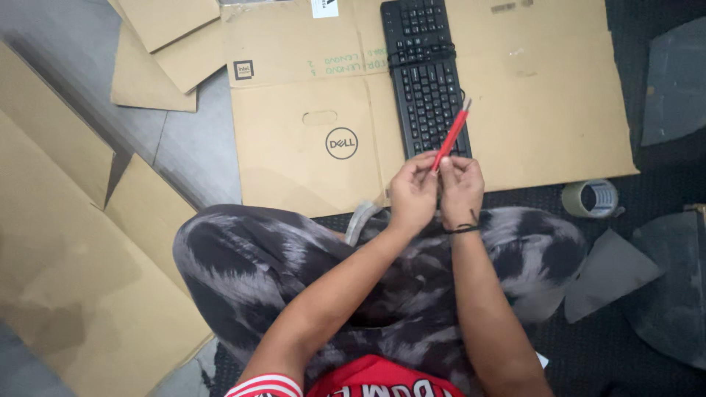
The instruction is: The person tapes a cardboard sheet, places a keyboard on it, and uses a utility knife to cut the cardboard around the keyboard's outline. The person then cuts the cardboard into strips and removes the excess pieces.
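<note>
A person sits cross-legged on the floor, seen from above, with both hands raised together at the centre of the frame. The left hand and the right hand meet at the lower end of a red cutter, a slim tool with a pale tip that slants up and to the right from the fingers. The grip of each hand is pressed around that lower end, fingers curled, the two hands touching one another. A dark band circles the right wrist.

The upper part of the cutter shows in front of the lower end of a black keyboard, which lies lengthwise in the upper middle of the frame with its cable wound around its middle. The keyboard rests on a large flattened cardboard sheet that fills the upper centre. More cardboard pieces lie across the left side. A roll of tape sits on the dark floor at the right, just below the sheet's corner and well apart from the hands.
</note>
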Demonstrator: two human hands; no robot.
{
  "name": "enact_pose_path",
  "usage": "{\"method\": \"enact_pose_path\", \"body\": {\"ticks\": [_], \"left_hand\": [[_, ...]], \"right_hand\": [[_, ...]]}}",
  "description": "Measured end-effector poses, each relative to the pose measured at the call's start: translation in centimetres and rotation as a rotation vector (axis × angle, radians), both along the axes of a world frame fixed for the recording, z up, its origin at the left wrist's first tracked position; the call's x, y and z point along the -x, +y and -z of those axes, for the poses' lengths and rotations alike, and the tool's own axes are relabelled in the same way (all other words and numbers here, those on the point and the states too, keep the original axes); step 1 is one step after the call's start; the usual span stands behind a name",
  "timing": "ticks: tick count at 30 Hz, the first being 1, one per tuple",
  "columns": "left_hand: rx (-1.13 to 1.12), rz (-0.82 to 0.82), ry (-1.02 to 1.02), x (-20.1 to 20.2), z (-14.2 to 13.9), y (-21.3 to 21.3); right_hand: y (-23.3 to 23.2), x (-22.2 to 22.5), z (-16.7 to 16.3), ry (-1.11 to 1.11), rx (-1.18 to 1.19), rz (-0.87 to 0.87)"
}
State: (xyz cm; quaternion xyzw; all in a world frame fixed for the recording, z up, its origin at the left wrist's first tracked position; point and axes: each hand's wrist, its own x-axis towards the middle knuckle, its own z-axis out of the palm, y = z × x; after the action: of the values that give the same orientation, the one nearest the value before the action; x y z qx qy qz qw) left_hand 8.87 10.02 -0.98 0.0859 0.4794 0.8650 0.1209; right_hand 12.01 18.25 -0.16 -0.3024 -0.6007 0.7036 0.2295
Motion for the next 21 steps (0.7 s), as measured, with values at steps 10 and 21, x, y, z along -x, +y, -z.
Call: {"method": "enact_pose_path", "body": {"ticks": [10,21], "left_hand": [[0.898,-0.180,0.055,9.5,0.8,-4.6],[1.658,0.428,-0.012,11.1,2.4,-5.0]], "right_hand": [[3.1,15.0,0.1,0.159,0.290,-0.383],[0.9,34.0,2.9,-0.352,-0.182,-0.191]]}}
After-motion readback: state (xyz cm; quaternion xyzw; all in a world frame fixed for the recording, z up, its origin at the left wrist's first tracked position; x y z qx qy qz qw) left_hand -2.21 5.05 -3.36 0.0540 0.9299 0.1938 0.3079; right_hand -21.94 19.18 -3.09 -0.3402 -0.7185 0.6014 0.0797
